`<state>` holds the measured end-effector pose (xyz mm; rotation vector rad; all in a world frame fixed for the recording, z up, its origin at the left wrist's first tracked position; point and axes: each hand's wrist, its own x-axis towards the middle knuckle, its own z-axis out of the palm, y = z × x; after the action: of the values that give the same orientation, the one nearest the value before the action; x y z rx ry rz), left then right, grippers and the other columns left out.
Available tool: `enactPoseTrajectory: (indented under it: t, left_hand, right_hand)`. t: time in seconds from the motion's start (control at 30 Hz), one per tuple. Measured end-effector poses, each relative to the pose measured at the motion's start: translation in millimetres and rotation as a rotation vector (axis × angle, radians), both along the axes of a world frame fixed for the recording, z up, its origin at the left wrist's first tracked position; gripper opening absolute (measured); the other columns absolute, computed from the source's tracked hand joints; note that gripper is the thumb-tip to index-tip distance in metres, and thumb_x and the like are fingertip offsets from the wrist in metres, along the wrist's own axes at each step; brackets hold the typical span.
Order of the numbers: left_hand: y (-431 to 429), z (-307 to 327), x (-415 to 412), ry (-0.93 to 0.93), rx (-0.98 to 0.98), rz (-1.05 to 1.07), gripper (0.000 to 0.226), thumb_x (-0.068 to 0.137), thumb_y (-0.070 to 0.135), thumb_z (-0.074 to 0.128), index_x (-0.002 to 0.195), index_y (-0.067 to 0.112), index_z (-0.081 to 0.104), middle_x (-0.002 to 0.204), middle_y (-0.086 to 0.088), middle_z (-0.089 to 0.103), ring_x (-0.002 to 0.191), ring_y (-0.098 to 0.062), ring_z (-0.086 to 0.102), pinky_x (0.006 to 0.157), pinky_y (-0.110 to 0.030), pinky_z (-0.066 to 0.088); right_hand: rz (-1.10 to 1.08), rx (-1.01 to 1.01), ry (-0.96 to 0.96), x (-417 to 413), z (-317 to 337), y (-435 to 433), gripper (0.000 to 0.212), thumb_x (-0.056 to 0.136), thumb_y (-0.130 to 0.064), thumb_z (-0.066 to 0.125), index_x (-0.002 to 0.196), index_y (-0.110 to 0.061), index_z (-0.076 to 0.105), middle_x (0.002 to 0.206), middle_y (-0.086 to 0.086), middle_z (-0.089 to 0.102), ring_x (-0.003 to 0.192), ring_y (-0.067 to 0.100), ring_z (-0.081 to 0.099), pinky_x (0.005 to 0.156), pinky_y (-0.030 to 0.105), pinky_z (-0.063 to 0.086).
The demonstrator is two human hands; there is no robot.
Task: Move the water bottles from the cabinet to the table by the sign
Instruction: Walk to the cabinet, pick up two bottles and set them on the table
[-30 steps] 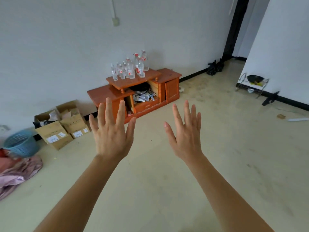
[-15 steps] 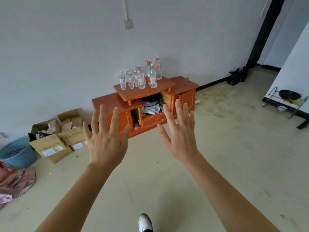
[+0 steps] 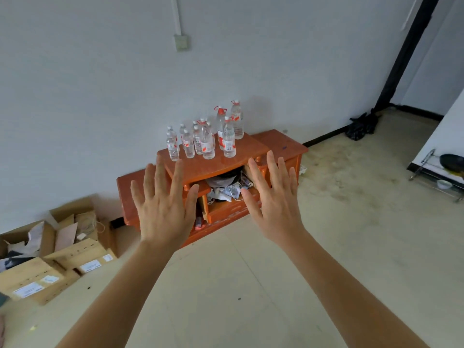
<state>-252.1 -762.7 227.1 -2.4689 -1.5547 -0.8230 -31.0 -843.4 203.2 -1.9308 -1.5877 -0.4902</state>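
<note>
Plainly, in the head view, this looks like the approach, before any bottle has been picked up. The water bottles (image 3: 208, 136) stand upright in a tight cluster on the raised top of the orange wooden cabinet (image 3: 278, 144), which sits against the white wall. Two taller bottles with red carry-handles are at the back and the smaller ones are in front. All of them appear to be on the cabinet, so none of the moving has been done.

The left hand (image 3: 163, 209) is held out in the air with its fingers spread and straight, back toward the camera, and it holds nothing. The right hand (image 3: 273, 204) is the same, spread and empty. Both hang in front of the cabinet's cluttered open middle compartment, short of the bottles and touching nothing.

Cardboard boxes (image 3: 62, 249) lie on the floor to the left of the cabinet. A black bag (image 3: 361, 124) sits in the far corner, and a wire rack (image 3: 442, 172) with a dark pan stands at the right edge. Neither the desk nor the sign is in view.

The next move probably calls for closing the remaining gap, reaching over the front edge of the top, and curling each hand round a front bottle. The bottles are packed close, so a careless reach could topple the ones alongside. After that the person would have to turn and find the desk.
</note>
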Motion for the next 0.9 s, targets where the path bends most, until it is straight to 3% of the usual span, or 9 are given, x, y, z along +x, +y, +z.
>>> enactPoseTrajectory:
  t: [0.17,0.3,0.5,0.63,0.73,0.9]
  left_hand:
    - [100,-27,60,0.044,-0.030,-0.015,0.065,0.104,0.061,0.019,0.160,0.028,0.019,0.168,-0.015,0.013,0.154,-0.037,0.014,0.120,-0.066,0.015]
    - [215,-50,117,0.065,-0.051,0.029,0.065,0.105,0.060,0.022,0.161,0.032,0.006,0.170,-0.013,0.003,0.155,-0.037,0.008,0.120,-0.065,0.011]
    - [358,-48,163,0.123,-0.130,0.161,0.070,0.101,0.067,0.010,0.161,0.034,-0.004,0.169,-0.010,-0.011,0.156,-0.034,-0.001,0.122,-0.065,0.009]
    - [437,-43,163,0.107,-0.164,0.253,0.074,0.098,0.069,0.010,0.160,0.032,-0.003,0.169,-0.013,-0.006,0.156,-0.037,0.005,0.120,-0.066,0.012]
    - [493,-61,151,0.079,-0.211,0.315,0.077,0.096,0.073,0.003,0.160,0.033,-0.007,0.169,-0.012,-0.007,0.156,-0.036,0.006,0.120,-0.065,0.012]
    - [584,-93,136,0.038,-0.273,0.330,0.077,0.094,0.075,0.000,0.158,0.036,-0.017,0.169,-0.010,-0.012,0.156,-0.035,0.004,0.121,-0.064,0.011]
  right_hand:
    - [0.004,-0.041,0.038,64,-28,100,0.064,0.105,-0.054,0.039,0.162,-0.027,0.026,0.170,0.015,0.013,0.155,0.039,0.013,0.124,0.053,0.005]
    - [0.052,-0.036,0.054,124,-46,218,0.064,0.105,-0.054,0.037,0.162,-0.026,0.026,0.168,0.018,0.016,0.154,0.043,0.016,0.123,0.059,0.012]
    - [0.170,-0.165,0.204,182,-48,376,0.072,0.105,-0.058,0.030,0.164,-0.028,0.000,0.171,0.016,0.001,0.156,0.041,0.007,0.124,0.061,0.016]
    - [0.276,-0.181,0.251,198,-45,476,0.081,0.104,-0.054,0.041,0.164,-0.024,-0.004,0.171,0.014,-0.001,0.156,0.039,0.013,0.122,0.056,0.027]
    - [0.375,-0.219,0.250,190,-54,545,0.087,0.103,-0.051,0.050,0.163,-0.026,-0.007,0.171,0.012,-0.006,0.157,0.035,0.010,0.122,0.051,0.027]
    - [0.440,-0.257,0.240,171,-75,645,0.086,0.101,-0.052,0.045,0.162,-0.031,-0.012,0.170,0.006,-0.018,0.158,0.031,0.004,0.121,0.054,0.032]
